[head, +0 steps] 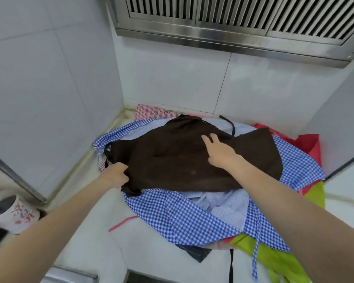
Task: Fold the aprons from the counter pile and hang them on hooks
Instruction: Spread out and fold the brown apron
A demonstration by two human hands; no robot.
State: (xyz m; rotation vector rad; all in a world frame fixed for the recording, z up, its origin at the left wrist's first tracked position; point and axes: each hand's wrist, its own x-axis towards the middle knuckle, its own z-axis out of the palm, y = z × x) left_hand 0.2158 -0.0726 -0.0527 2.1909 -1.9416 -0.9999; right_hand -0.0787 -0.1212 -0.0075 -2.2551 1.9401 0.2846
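Fingers of the left hand (pixel 116 175) pinch the brown apron's (pixel 184 158) corner, likely to draw it taut; the right hand (pixel 218 152) presses flat (fingers spread), probably to anchor it on the pile (pixel 184 219).

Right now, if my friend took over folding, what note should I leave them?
Left hand grips the left edge of the brown apron. Right hand rests flat on its middle, fingers spread. The brown apron lies spread on top of the pile, over the blue checked apron; green and red cloth lie beneath, all on the counter. Done: nothing visibly folded or hung. Left: fold each apron, hang them; no hooks in view.
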